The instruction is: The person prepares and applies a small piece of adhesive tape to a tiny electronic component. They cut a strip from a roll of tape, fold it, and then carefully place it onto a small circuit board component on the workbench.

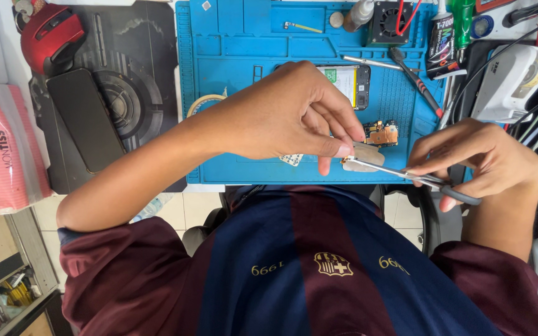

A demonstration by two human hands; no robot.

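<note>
My left hand (294, 118) reaches over the blue work mat (231, 158), its thumb and fingers pinched on a small pale flat piece (368, 155) near the mat's front edge. My right hand (477, 162) holds metal tweezers (400, 174), whose tips touch the same piece just under my left fingertips. A small orange-and-black circuit board (382, 132) lies right behind the piece. An opened phone (351, 84) lies on the mat, partly hidden by my left hand.
A black phone (85, 118) and a red mouse (51, 34) rest on a black pad at left, beside a pink tissue pack (1, 149). A tape roll (203, 102), small fan (392, 20), glue tube (441, 40), black-handled tool (415, 78) and white device (512, 78) crowd the mat's far side and right.
</note>
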